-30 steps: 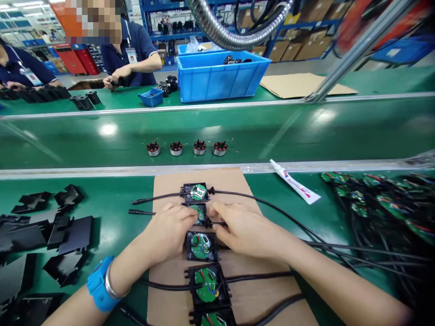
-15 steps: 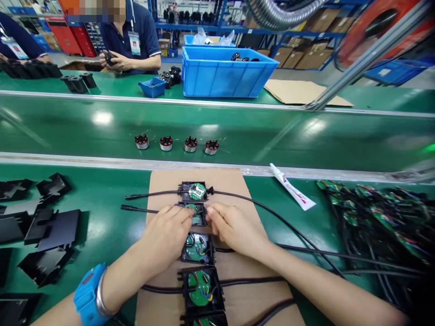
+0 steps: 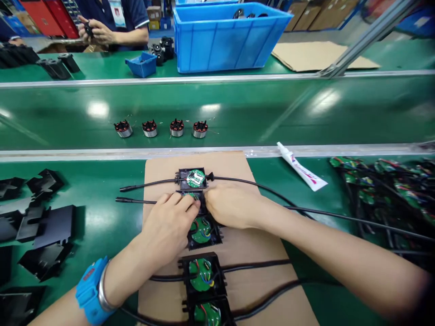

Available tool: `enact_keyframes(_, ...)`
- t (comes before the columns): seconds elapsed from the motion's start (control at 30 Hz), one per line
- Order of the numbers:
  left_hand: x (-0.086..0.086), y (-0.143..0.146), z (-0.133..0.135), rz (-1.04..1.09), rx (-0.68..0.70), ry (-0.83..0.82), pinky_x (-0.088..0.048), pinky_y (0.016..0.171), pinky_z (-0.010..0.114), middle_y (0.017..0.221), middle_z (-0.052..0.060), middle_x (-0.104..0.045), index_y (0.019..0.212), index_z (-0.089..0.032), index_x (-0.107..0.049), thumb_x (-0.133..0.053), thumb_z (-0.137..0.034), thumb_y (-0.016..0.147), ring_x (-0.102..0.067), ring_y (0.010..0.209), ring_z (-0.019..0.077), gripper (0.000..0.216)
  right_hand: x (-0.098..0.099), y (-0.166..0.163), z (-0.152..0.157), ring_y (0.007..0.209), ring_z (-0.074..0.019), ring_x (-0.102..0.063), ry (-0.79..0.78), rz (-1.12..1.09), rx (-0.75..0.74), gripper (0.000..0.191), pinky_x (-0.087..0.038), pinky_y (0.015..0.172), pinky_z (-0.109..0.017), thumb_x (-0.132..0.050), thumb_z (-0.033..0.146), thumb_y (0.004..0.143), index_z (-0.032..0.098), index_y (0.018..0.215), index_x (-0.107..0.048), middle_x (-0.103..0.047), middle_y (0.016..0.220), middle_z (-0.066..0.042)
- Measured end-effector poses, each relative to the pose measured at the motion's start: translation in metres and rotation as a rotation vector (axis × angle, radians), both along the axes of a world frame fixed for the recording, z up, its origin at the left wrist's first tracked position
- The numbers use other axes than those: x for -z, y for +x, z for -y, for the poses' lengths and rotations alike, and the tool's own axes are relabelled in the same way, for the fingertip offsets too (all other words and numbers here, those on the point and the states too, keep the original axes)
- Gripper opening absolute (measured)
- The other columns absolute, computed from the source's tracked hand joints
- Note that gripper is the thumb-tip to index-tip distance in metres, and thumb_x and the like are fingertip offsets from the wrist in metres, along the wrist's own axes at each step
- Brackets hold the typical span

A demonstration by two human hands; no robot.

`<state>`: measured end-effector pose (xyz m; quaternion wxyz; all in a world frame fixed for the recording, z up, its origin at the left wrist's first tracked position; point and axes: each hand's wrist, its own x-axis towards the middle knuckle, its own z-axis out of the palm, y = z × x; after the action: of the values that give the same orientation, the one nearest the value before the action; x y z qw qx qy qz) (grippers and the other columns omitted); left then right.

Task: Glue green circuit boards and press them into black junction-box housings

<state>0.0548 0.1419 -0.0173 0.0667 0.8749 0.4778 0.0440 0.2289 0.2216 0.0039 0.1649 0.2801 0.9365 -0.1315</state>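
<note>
My left hand (image 3: 171, 222) lies over the front left of a small black housing (image 3: 201, 199), the second from the far end of a row. Its fingers are bent and pressed on the housing, which has a green circuit board inside, largely covered. My right hand (image 3: 233, 206) is closed at the right end of the same housing; its fingertips and whatever they pinch are hidden. Just in front sits another open housing (image 3: 204, 233), tilted, with a wired round board. The farthest housing (image 3: 182, 181) holds a board with a black cable (image 3: 238, 179) leaving to the right.
Cardboard (image 3: 258, 253) lies under the row, with more housings (image 3: 203, 276) nearer me. Black covers (image 3: 54, 226) lie left; wired boards (image 3: 384, 190) are heaped right. A white tube (image 3: 302, 166), several motor stators (image 3: 176, 128) and a blue bin (image 3: 224, 43) stand beyond. A co-worker's hands (image 3: 97, 32) hold a black part.
My right hand has turned into a tighter fist against the housing's end. The third housing has shifted toward the second and tilted. The camera view has tipped downward.
</note>
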Motion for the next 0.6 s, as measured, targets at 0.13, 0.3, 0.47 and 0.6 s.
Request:
enact_keyframes(0.13, 0.0, -0.001, 0.001, 0.026, -0.004, -0.015, -0.043, 0.083, 0.037, 0.113, 0.007, -0.063, 0.123, -0.016, -0.057, -0.051, -0.003, 0.077, -0.054, 0.097, 0.0231, 0.048, -0.002, 0.006, 0.005, 0.064, -0.0185, -0.062, 0.027, -0.043, 0.063, 0.027, -0.039, 0.061, -0.03, -0.044, 0.009, 0.086, 0.011, 0.077, -0.069, -0.071, 0.075, -0.011)
enact_keyframes(0.3, 0.002, -0.002, 0.002, -0.003, 0.003, 0.017, -0.044, 0.083, 0.039, 0.114, 0.008, -0.062, 0.133, -0.017, -0.048, -0.05, -0.002, 0.075, -0.054, 0.096, 0.0235, 0.06, 0.011, 0.023, 0.02, 0.08, -0.0231, -0.063, 0.175, -0.315, 0.312, 0.024, -0.044, 0.07, -0.033, -0.046, 0.025, 0.09, 0.013, 0.091, -0.066, -0.069, 0.091, -0.012)
enact_keyframes(0.47, -0.004, 0.005, 0.001, -0.141, 0.041, 0.05, -0.045, 0.075, 0.04, 0.105, 0.008, -0.064, 0.129, -0.013, -0.051, -0.048, -0.002, 0.074, -0.055, 0.089, 0.0247, 0.056, 0.034, 0.027, 0.021, 0.085, -0.0198, -0.055, 0.134, -0.667, 0.258, 0.02, -0.043, 0.081, -0.035, -0.044, 0.012, 0.087, 0.014, 0.086, -0.064, -0.063, 0.088, -0.01)
enact_keyframes(0.6, -0.007, 0.006, 0.0, -0.16, 0.069, 0.088, -0.046, 0.076, 0.04, 0.102, 0.008, -0.065, 0.129, -0.012, -0.052, -0.047, -0.002, 0.077, -0.057, 0.086, 0.0243, 0.053, 0.041, 0.026, 0.019, 0.078, -0.0186, -0.052, 0.087, -0.806, 0.257, 0.017, -0.043, 0.078, -0.035, -0.046, 0.009, 0.084, 0.015, 0.079, -0.062, -0.06, 0.078, -0.007)
